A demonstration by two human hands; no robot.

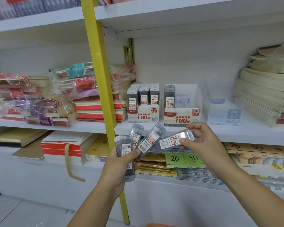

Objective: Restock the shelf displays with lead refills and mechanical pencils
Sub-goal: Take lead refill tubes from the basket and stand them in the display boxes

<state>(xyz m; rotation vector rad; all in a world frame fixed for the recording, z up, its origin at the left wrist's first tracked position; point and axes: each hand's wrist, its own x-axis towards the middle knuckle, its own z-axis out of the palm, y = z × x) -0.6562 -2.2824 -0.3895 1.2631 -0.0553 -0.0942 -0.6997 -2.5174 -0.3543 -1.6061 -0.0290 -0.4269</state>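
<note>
Below the shelf edge: both hands meet in front of the white middle shelf.
Left hand: closed around a fan of clear plastic lead refill cases.
Right hand: pinching one clear 0.7 refill case by its end.
HB 0.7 cardboard display box: on the shelf, one row of cases at its left.
HB 0.5 cardboard display box: just beside it, full.

Both hands raised, left clenched, right fingertips pinching

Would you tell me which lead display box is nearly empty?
The HB 0.7 box, right of the full HB 0.5 box; it holds just one row of cases.
</note>
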